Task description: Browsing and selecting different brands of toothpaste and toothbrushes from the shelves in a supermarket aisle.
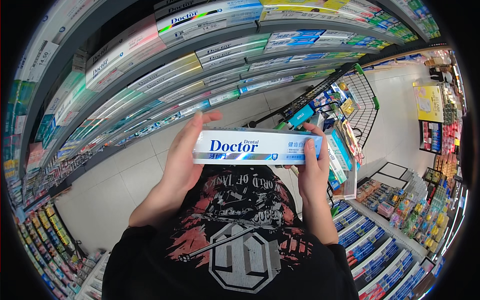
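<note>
A long white and blue Dental Doctor toothpaste box point(243, 148) lies level before my chest, its printed front facing me. My right hand point(314, 161) grips its right end, the thumb pressed on the front and the fingers reaching behind. At the other end, my left hand point(183, 153) is set against the box's left edge. Its thumb and fingers stretch out above the top edge and do not close around it. Part of the left palm is hidden behind the box.
Shelves of boxed toothpaste point(225, 52) with price tags curve across the left and far side. A black wire shopping cart point(362, 97) with green corners stands right, loaded with packaged goods point(337, 150). More stocked racks point(378, 251) line the lower right. Pale floor tiles point(108, 198) show at left.
</note>
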The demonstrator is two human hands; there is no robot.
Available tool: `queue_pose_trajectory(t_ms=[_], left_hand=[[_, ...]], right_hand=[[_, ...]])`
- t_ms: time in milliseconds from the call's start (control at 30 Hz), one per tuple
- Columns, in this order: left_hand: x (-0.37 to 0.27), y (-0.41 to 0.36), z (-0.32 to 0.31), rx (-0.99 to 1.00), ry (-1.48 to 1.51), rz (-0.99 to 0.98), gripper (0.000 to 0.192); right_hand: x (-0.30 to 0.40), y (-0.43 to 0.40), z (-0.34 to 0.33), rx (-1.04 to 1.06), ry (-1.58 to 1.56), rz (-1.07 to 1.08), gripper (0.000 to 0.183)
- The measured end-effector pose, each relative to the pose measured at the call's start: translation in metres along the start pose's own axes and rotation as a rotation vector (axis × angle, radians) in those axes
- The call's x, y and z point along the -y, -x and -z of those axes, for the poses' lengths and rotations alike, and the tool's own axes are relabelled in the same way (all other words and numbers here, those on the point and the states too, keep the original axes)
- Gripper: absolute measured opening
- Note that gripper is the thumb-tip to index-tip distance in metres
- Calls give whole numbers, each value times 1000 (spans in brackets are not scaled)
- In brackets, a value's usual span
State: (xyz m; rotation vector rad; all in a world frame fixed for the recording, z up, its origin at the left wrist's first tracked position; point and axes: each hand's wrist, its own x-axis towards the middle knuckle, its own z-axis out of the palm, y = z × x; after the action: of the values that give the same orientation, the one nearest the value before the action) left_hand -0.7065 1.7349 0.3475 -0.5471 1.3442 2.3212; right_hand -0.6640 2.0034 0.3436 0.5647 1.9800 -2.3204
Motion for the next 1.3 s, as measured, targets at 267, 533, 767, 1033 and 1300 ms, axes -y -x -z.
queue_pose_trajectory(t_ms=[267, 533, 767, 1033, 1300], left_hand=[[1, 0, -2, 94, -75, -49, 60], [-14, -9, 5, 315, 288, 283, 95], [-20, -50, 7, 336, 237, 353, 93], [-32, -47, 15, 443, 72, 195, 110], [-23, -48, 44, 442, 87, -47, 73]], right_hand=[[-1, 11, 4, -54, 27, 17, 34], [-10, 18, 6, -66, -89, -1, 34], [3, 11, -8, -94, -139, 72, 45], [7, 18, 7, 176, -135, 110, 65], [-29, 31, -5, 219, 193, 466, 64]])
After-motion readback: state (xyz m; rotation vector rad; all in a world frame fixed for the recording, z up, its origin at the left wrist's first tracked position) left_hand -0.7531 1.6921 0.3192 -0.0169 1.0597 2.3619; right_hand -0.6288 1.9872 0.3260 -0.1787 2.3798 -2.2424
